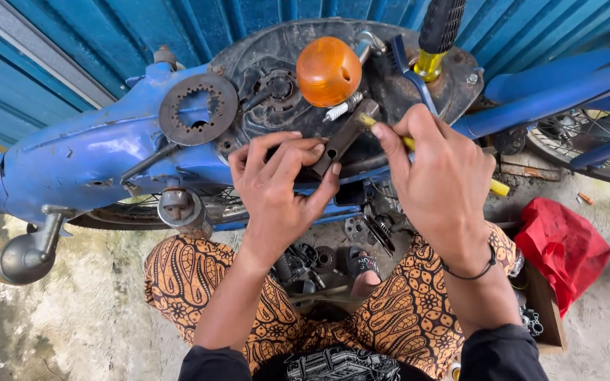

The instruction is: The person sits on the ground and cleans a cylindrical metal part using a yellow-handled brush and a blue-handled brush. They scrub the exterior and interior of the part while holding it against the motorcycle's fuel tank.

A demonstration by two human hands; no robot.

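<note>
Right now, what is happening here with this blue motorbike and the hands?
A person sits on the ground before a blue motorbike frame lying on its side. The left hand holds a small dark metal part, and the right hand presses a yellow-handled tool against its end. An orange indicator lens and a spark plug rest on the engine area. Loose parts lie between the feet.

The metal block (pixel 342 138) is a dull brown-grey, oblong piece with a small round hole in its near face. It sits tilted, upper end pointing up and right, pinched at its lower end in the left hand (pixel 277 190). The yellow rod (pixel 499 188) runs slantwise through the right hand (pixel 435 180), its tip touching the block's upper end.
</note>
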